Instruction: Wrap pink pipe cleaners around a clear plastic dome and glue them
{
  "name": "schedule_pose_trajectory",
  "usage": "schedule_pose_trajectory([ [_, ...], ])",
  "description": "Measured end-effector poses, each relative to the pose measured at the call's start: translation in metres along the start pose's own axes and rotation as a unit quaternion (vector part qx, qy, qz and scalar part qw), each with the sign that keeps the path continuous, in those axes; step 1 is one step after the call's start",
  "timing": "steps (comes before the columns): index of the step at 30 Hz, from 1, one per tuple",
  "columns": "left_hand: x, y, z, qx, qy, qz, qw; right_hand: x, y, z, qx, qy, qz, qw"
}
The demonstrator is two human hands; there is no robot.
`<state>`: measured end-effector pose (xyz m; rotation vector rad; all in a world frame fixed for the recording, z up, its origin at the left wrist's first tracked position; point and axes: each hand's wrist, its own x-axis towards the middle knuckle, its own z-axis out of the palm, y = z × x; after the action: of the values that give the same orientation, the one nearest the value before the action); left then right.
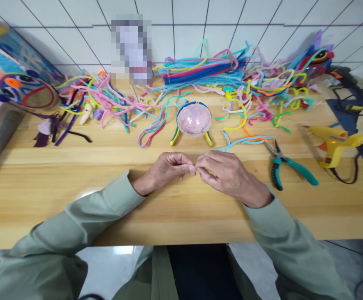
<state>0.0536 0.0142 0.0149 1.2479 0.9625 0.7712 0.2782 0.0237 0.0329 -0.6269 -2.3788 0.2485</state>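
Observation:
My left hand (165,171) and my right hand (228,173) rest on the wooden table (75,187), fingertips meeting in a pinch near the middle. Both are closed on something tiny that I cannot make out. Just beyond them stands a clear pinkish dome (194,119) rimmed with blue pipe cleaner, with yellow-and-dark pipe-cleaner legs. A light blue pipe cleaner (244,141) lies right of the dome, close to my right hand.
Teal-handled pliers (286,164) lie to the right, and beyond them a yellow glue gun (336,143) with its cord. Heaps of coloured pipe cleaners (200,68) cover the table's back. A pipe-cleaner face figure (22,89) stands at far left, another (315,56) at far right.

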Motion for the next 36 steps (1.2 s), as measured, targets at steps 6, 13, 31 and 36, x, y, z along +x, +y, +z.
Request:
schedule_pose_trajectory([
  [6,0.000,0.003,0.001,-0.001,-0.007,-0.003,1.000,-0.001,0.000,0.006,0.027,0.046,0.025,0.998],
  [13,-0.001,0.004,0.001,-0.007,0.001,-0.006,1.000,0.000,-0.002,0.004,0.048,0.045,0.044,0.997],
  [31,0.004,0.005,-0.007,0.002,-0.075,-0.067,0.995,-0.001,0.001,-0.006,0.057,-0.056,0.009,0.997],
  [36,0.003,0.001,-0.008,0.001,-0.072,-0.056,0.996,-0.003,-0.001,0.004,0.084,-0.025,0.036,0.996],
])
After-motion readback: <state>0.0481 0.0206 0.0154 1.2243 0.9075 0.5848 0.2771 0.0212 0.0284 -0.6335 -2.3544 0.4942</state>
